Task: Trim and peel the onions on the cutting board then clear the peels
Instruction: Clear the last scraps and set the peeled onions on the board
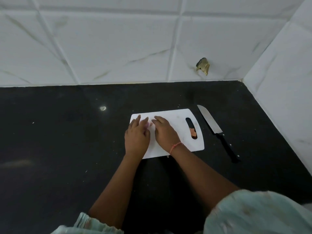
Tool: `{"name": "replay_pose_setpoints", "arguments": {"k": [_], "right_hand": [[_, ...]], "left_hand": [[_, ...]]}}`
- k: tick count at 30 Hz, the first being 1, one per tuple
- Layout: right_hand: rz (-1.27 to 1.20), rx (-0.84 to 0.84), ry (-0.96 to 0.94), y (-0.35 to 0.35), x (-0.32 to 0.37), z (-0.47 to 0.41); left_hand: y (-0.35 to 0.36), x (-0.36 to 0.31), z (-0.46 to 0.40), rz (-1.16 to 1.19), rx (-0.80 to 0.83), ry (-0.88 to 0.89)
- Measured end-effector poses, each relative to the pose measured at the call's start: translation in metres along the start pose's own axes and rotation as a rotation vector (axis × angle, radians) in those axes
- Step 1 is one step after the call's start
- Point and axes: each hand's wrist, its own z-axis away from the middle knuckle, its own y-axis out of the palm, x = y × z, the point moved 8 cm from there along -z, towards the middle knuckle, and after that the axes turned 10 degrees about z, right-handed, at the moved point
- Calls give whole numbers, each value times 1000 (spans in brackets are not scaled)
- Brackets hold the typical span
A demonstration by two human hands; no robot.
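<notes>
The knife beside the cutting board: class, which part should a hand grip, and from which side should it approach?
Grip the black handle, the near end of the knife, approaching from the near right. The blade points away toward the wall, and the cutting board lies along its left.

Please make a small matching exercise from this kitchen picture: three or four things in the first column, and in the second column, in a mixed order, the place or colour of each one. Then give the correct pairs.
Column one:
1. knife
2. cutting board
3. peel scrap
4. thread bracelet

Column two:
A. white, lying on the black counter
B. in the handle slot of the board
C. on the right wrist
D. on the counter, to the right of the board

Right pairs: 1-D, 2-A, 3-B, 4-C
</notes>
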Motion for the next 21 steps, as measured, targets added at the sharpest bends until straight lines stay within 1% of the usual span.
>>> {"name": "replay_pose_setpoints", "arguments": {"k": [2,5,7,10,12,13,14,16,17,18,19,21], "right_hand": [[43,64,-68,11,2,-9],[17,27,-158,7,1,4],[8,23,-233,4,-4,29],[23,3,-355,-6,-20,70],[-58,-6,-313,-18,-38,79],[-123,-44,-244,-28,-49,78],[-179,-117,-151,-36,-63,74],[-193,-232,12,-42,-89,64],[-183,-219,64,-36,-94,61],[-179,-154,77,-25,-91,60],[-177,-64,35,-11,-79,62],[-192,73,-165,8,-40,76]], "left_hand": [[4,3,-1,-8,-39,-13],[4,3,1,-7,-153,0],[4,3,1,-31,-207,0],[2,-1,0,-48,-235,16],[1,-2,-1,-53,-249,28],[1,-3,-1,-59,-253,30],[1,-3,-1,-64,-260,30],[1,-2,0,-62,-270,27],[1,-2,1,-52,-269,19],[2,-1,0,-40,-264,7],[2,1,0,-26,-262,-14],[2,7,-1,10,-261,-60]]}}
